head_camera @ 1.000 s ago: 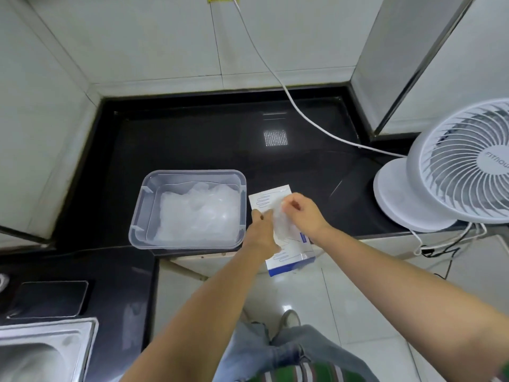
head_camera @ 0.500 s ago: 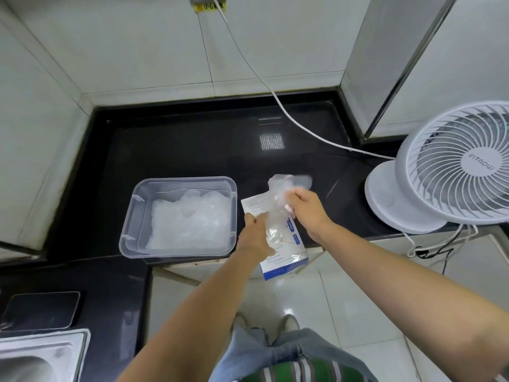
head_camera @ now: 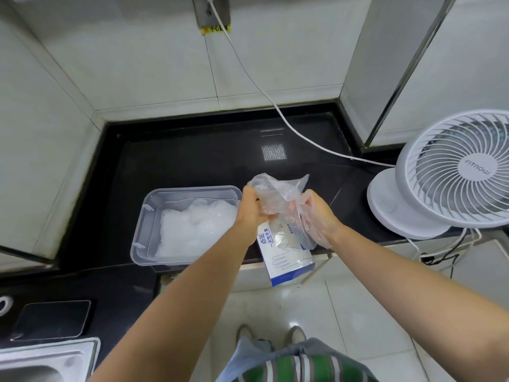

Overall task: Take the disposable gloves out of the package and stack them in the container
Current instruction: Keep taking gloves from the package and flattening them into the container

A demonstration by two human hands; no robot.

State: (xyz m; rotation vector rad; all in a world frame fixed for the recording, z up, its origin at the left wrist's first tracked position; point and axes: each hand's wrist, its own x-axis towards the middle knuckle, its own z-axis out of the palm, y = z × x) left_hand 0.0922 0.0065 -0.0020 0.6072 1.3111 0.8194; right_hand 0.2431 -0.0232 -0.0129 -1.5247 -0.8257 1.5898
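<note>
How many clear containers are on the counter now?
1. The clear container sits at the counter's front edge, just left of the left hand, holding a heap of gloves. The fan may hide more counter on the right.

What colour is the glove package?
The package is white with blue lettering and a blue bottom edge; head view.

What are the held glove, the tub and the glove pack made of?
glove: thin clear plastic film, probably polyethylene; crinkled, and the right hand shows through it.
container: rigid translucent plastic, slightly frosted; the dark counter shows through its walls.
package: white, blue-printed, smooth; film or coated paper, cannot tell.
</note>
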